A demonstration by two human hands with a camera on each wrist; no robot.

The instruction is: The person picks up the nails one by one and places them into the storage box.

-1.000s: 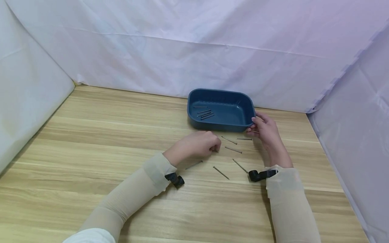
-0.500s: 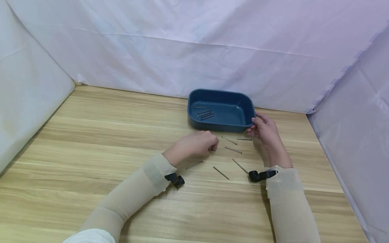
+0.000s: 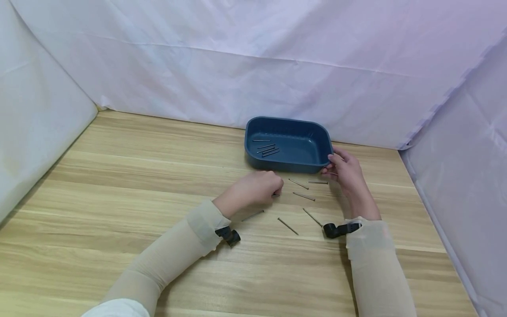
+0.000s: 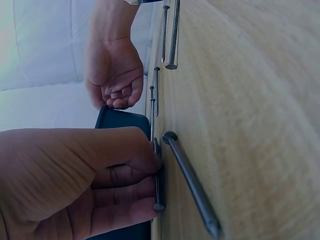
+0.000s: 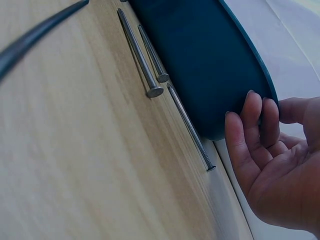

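My left hand (image 3: 277, 191) lies on the wooden table with its fingers curled, pinching a thin steel nail (image 3: 275, 195) against the tabletop. The left wrist view shows those fingertips (image 4: 150, 165) wrapped on that nail (image 4: 157, 180), with a second nail (image 4: 190, 185) lying just beside it. My right hand (image 3: 334, 166) holds the near right corner of the blue tray (image 3: 277, 165); its fingertips (image 5: 250, 117) press on the tray's outer wall (image 5: 210, 60). Several nails (image 3: 267, 149) lie inside the tray.
Several loose nails lie on the table between my hands, among them one (image 3: 303, 196) near the left fingers, one (image 3: 288, 225) nearer me and one (image 3: 317, 182) by the tray. White sheeting (image 3: 253, 66) walls in the table (image 3: 119, 176) at the back and both sides.
My left hand's fingertips have drawn slightly back toward the palm, closing on the nail. The right hand and the tray have stayed put.
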